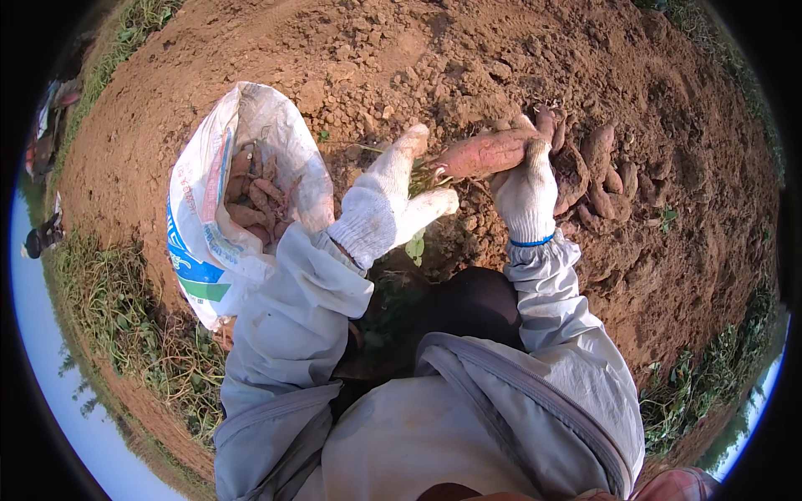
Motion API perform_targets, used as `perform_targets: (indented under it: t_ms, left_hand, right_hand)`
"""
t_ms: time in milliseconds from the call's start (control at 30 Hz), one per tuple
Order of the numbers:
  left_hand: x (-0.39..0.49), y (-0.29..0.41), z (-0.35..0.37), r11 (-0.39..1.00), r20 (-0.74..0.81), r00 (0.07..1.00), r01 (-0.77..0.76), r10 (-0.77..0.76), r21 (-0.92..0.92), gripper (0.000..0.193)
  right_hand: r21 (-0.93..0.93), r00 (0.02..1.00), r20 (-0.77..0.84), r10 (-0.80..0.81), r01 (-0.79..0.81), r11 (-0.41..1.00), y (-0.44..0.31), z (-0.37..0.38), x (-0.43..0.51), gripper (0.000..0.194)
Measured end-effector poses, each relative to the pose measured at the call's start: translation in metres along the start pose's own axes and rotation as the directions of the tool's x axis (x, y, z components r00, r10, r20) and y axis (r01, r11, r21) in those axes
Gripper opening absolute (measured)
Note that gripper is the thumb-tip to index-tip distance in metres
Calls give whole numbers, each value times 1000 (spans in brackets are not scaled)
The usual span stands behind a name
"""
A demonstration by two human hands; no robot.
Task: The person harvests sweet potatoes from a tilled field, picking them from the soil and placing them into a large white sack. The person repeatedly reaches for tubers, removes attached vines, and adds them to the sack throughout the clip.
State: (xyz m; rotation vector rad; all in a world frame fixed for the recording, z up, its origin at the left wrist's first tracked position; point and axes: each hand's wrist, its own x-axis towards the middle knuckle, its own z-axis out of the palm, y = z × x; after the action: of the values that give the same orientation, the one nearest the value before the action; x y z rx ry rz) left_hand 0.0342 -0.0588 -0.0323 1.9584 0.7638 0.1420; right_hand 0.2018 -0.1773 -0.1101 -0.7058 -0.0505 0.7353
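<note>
My right hand (529,188), in a white knitted glove with a blue cuff edge, grips a large reddish sweet potato (481,154) by its right end. Thin pale roots stick out at the tuber's left end. Just left of it is my left hand (390,194), gloved alike, with thumb and fingers spread and nothing held. Some green stems and leaves (418,181) show between the left hand's fingers and the tuber. Beside my left wrist, a white woven sack (203,169) stands with its mouth open. Several smaller sweet potatoes (260,194) lie inside the sack.
A row of several soil-covered sweet potatoes (598,150) lies on the ground right of my right hand. Loose, cloddy brown soil (388,44) spreads ahead. Cut vines (125,300) are heaped at left, with more vines (702,382) at lower right. My dark-clad knee (479,300) is below the hands.
</note>
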Motion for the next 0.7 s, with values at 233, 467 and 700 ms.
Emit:
perform_targets:
  t_ms: [233,467,700]
  left_hand:
    - [-7,-33,53,288,303,894,401,-330,-870,20]
    - [-36,-40,75,931,461,845,353,-272,-98,28]
    - [-76,-62,26,928,500,845,-8,-193,372,30]
  right_hand:
    - [-13,961,229,154,-155,988,11,7,-12,52]
    - [-124,914,133,384,-369,921,26,9,-28,51]
    - [171,960,-122,252,-230,958,2,-21,29,38]
